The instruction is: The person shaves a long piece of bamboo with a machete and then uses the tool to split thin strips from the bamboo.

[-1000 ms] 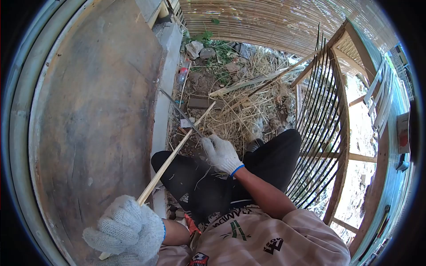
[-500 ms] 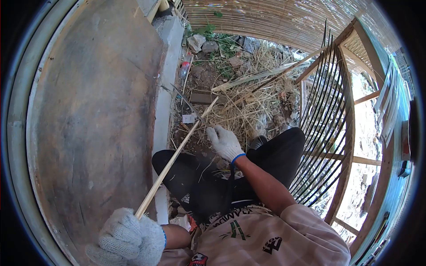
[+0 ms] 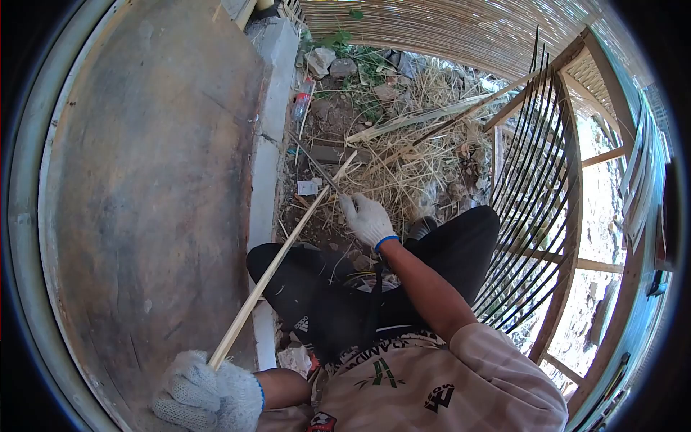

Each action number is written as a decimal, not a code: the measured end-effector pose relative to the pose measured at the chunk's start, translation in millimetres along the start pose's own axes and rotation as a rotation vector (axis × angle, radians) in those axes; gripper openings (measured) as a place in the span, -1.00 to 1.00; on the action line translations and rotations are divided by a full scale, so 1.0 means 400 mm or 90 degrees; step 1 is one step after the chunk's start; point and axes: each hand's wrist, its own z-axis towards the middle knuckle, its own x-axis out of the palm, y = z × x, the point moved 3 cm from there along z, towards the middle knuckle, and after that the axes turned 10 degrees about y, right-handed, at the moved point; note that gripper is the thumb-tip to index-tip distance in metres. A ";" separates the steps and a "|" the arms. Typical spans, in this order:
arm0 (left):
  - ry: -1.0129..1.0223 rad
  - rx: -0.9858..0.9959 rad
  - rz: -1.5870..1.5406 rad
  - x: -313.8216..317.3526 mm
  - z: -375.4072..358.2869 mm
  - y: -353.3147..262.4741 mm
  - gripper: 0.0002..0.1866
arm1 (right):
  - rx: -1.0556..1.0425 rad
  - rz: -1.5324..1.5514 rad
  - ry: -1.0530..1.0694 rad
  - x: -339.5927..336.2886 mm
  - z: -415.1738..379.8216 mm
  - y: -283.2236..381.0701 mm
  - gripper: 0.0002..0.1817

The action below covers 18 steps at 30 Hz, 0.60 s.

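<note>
A long pale bamboo strip (image 3: 270,272) runs diagonally from my lower left up over my knee toward the ground ahead. My left hand (image 3: 209,392), in a white knit glove, is closed around its near end. Close to the strip's far end is my right hand (image 3: 367,219), gloved the same way with a blue cuff. Its fingers are wrapped on a knife whose thin dark blade (image 3: 313,161) points up and left, crossing the strip near its tip. The knife's handle is hidden in the glove.
A worn wooden board (image 3: 158,180) fills the left, beside a concrete ledge (image 3: 265,173). Straw (image 3: 410,173), stones and a plastic bottle (image 3: 301,106) lie on the ground ahead. Dark thin rods (image 3: 529,187) lean on a wooden frame (image 3: 572,216) at right. A bamboo screen (image 3: 432,36) stands behind.
The view has shifted slightly. My left hand has moved a little down, the strip with it, and the knife blade still crosses the strip near its far end.
</note>
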 end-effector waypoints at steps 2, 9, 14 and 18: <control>0.004 0.002 -0.129 -0.009 0.005 0.004 -0.48 | 0.016 -0.011 0.011 -0.004 0.013 -0.003 -0.36; -0.183 -0.004 -0.147 -0.313 -0.263 -0.084 -0.42 | 0.051 -0.023 0.012 0.001 0.037 -0.017 -0.34; 0.151 -0.156 0.032 -0.005 0.016 -0.029 -0.52 | 0.127 -0.001 0.014 0.014 0.097 -0.119 -0.23; 0.036 -0.051 -0.079 -0.042 -0.029 -0.042 -0.53 | 0.112 -0.012 0.036 0.001 0.122 -0.124 -0.18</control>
